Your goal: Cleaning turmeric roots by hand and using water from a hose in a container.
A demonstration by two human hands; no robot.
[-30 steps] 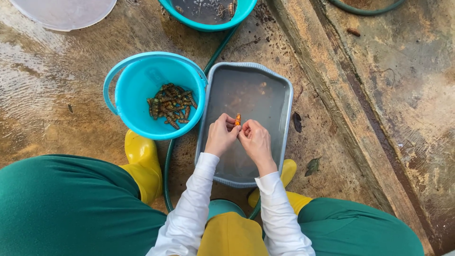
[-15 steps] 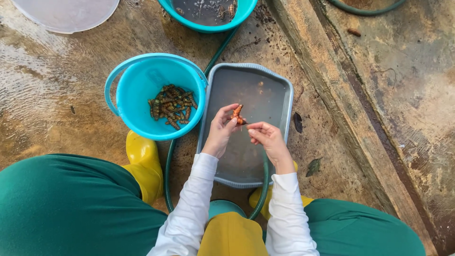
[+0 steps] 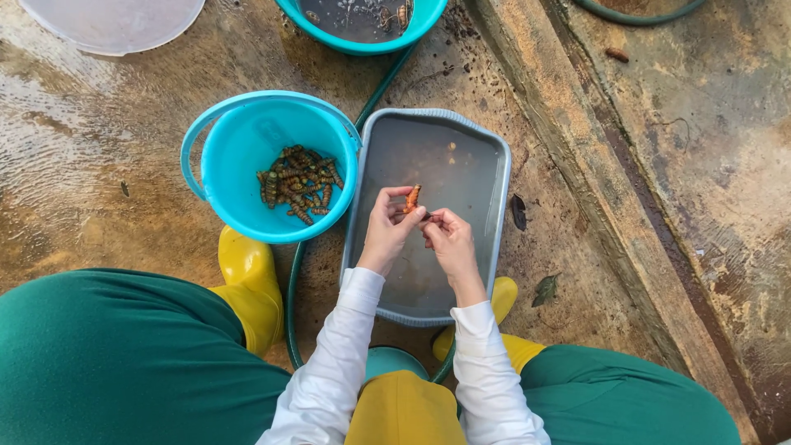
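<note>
Bringing our right hand back in from where it hung apart half a second ago, we now pinch the small orange shrimp in our left hand fingers while the right fingertips grip its lower end, above the grey tray of murky water. Just left stands a turquoise bucket holding more shrimp, a green hose running between them. Yellow boots rest on wet, muddy concrete.

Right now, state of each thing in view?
Left hand: pinching the small orange piece.
Right hand: fingertips beside the piece, over the tray.
Grey tray: holds murky water.
Turquoise bucket: upright, small pile of brown pieces inside.
Green hose: lying on wet floor.
</note>
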